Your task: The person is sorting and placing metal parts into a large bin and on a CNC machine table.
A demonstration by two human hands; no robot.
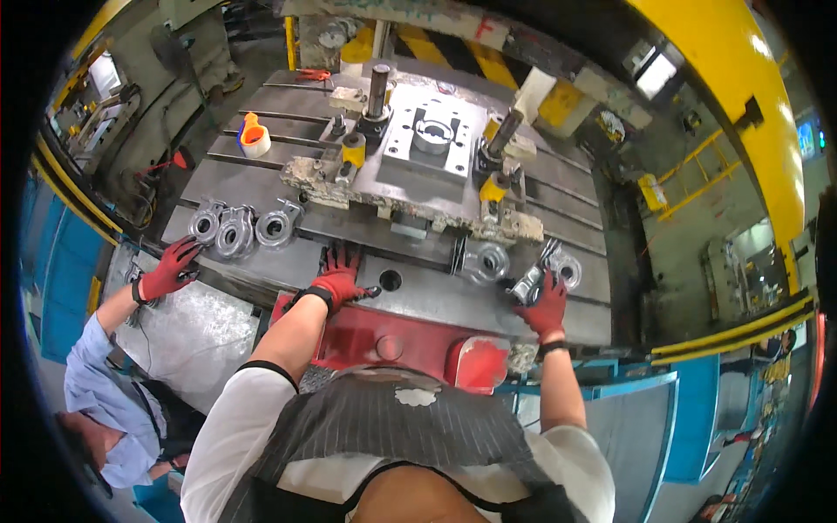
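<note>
My left hand (338,277), in a red glove with dark fingertips, lies flat on the front of the steel press bed (418,292), fingers spread, holding nothing. It rests left of a round hole in the bed. At the right, my red-gloved right hand (547,309) closes its thumb and fingers on a grey metal casting (527,284) tilted at the bed's front edge. Another ring-shaped casting (568,272) stands right behind that hand. Between my hands, nearer the right one, sits a further ring-shaped casting (490,261).
A co-worker's gloved hand (173,268) is beside several ring-shaped castings (234,234) at the left. The die block (436,118) with a ring (432,137) stands mid-bed between guide posts (377,91). An orange and white tape roll (254,138) lies back left. Yellow press frame (758,105) rises right.
</note>
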